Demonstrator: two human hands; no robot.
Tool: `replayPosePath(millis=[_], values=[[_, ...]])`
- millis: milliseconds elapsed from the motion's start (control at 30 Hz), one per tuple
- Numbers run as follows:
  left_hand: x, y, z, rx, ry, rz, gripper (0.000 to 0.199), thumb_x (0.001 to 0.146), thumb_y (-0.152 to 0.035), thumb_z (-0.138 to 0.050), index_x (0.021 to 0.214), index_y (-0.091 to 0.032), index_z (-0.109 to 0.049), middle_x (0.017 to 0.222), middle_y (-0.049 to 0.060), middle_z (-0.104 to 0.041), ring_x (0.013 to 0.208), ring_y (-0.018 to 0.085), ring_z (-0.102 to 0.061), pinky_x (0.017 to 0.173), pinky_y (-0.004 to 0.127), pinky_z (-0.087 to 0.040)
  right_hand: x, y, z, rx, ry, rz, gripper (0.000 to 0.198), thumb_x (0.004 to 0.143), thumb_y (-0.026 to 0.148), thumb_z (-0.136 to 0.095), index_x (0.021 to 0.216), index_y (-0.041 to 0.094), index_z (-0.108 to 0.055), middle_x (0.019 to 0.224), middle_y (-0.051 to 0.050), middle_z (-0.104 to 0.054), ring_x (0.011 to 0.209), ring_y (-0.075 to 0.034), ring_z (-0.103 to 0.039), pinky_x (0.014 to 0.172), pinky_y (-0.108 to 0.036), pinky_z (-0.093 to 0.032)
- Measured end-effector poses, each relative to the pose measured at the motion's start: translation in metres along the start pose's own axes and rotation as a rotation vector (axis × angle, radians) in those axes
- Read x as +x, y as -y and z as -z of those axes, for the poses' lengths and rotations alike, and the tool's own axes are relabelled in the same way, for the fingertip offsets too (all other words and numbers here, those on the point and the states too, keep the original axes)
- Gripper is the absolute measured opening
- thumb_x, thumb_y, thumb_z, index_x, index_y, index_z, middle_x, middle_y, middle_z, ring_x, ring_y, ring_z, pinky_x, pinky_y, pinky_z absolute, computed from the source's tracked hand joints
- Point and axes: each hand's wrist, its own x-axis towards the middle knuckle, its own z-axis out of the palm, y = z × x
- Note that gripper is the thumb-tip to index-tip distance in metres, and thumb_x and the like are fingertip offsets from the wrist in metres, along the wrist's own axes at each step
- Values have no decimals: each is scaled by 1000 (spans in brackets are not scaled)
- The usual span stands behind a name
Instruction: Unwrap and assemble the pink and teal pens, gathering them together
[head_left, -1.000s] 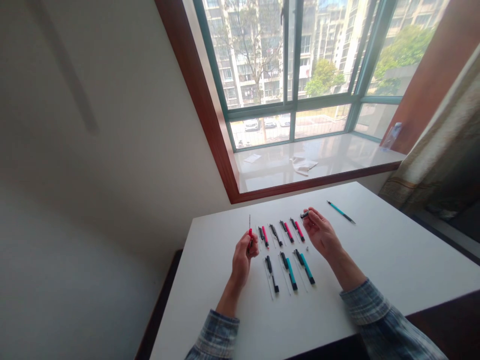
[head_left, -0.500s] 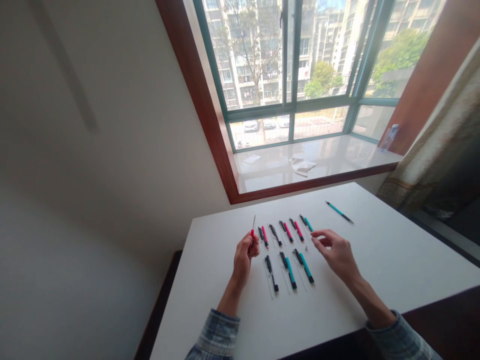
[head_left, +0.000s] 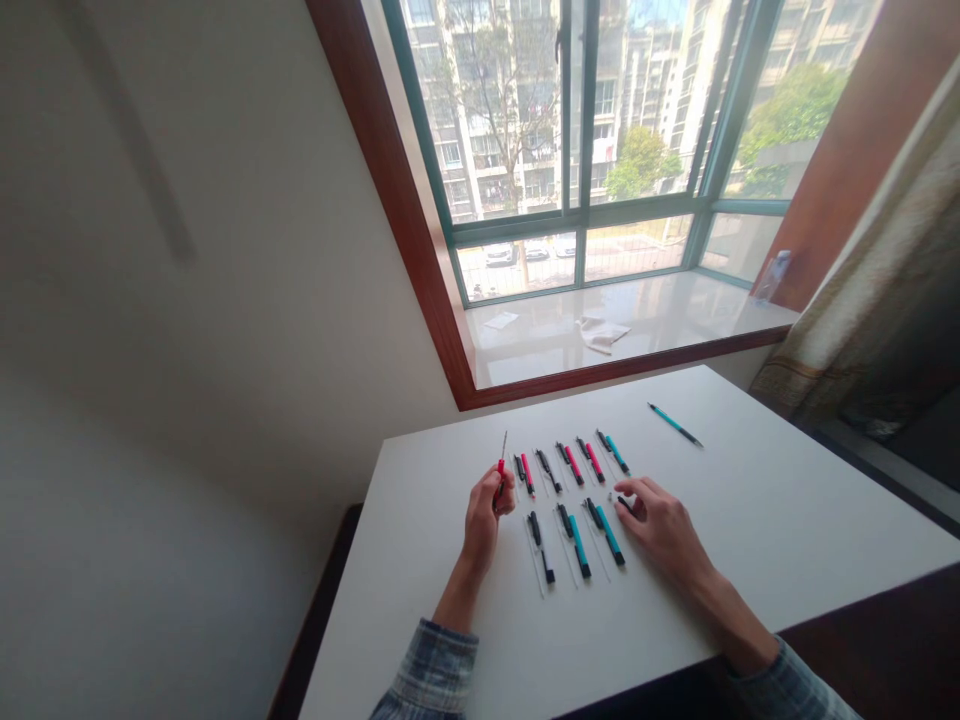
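My left hand (head_left: 484, 515) is closed around a slim red pen-like piece (head_left: 501, 468), whose thin metallic shaft points upward. To its right lie two rows of taken-apart pens: pink barrels (head_left: 573, 465), teal barrels (head_left: 614, 535), black clip parts (head_left: 534, 528) and thin white rods (head_left: 535, 556). Hovering low at the right end of the rows, my right hand (head_left: 664, 525) has thumb and fingers curled about a small black pen part (head_left: 625, 502), mostly hidden. A tiny metal tip (head_left: 610, 497) sits on the table just left of those fingers.
A whole teal pen (head_left: 675, 425) lies apart at the back right of the white table (head_left: 450, 450). Behind the table, the window sill (head_left: 525, 355) carries a white cloth (head_left: 602, 334) and a clear bottle (head_left: 772, 276). A curtain (head_left: 832, 310) hangs at the right.
My right hand has moved from the teal barrel in the back row toward me, close to the metal tip. A black part now shows in its fingers. My left hand keeps its hold.
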Motion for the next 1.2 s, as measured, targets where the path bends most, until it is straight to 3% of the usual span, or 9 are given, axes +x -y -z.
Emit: replayPosePath(millis=[300, 567, 1200], values=[[1, 0, 0, 21, 4, -4, 34, 99, -44, -48, 81, -16, -57, 61, -6, -33, 55, 10, -27, 54, 25, -24, -10, 2, -1, -18, -5, -9, 28, 87, 21, -54, 112, 23, -66, 101, -5, -70, 81, -21, -68, 76, -32, -52], [-1, -1, -1, 51, 15, -17, 34, 99, -44, -46, 81, -17, -57, 60, -7, -31, 55, 11, -26, 53, 25, -25, -6, -1, -9, 50, -31, -66, 31, 88, 23, -55, 118, 23, -63, 99, -4, -69, 74, -19, -67, 76, -33, -52], [1, 3, 0, 100, 19, -18, 35, 99, -44, -45, 79, -17, -56, 59, -6, -32, 55, 11, -26, 54, 25, -24, -7, -2, -10, 47, -43, -21, 28, 88, 25, -57, 115, 23, -65, 101, -4, -70, 72, -18, -66, 75, -32, -54]])
